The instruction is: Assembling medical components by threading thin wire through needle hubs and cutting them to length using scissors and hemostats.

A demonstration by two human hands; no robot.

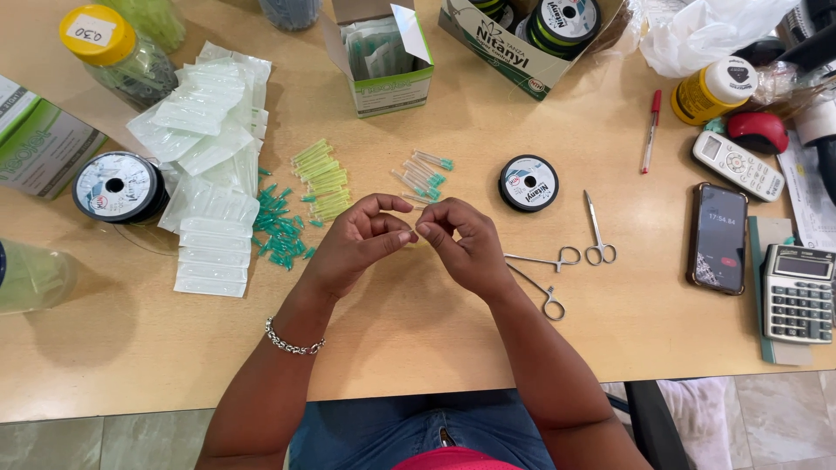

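While both hands meet above the wooden table (418, 331), the left hand (353, 244) and right hand (470, 248) pinch fingertips together, narrowly closed on something too fine to make out, perhaps thread from the spool of line (529, 183) just beyond. Looks like a threading step; next calls for steady, tiny alignment. Capped needles (424, 177) lie just ahead, yellow-green ones (320, 180) left, blister packs (209, 174) further left, scissors (597, 231) and forceps (544, 278) right, a phone (718, 238) and calculator (798, 292) beyond. Tiled floor below.
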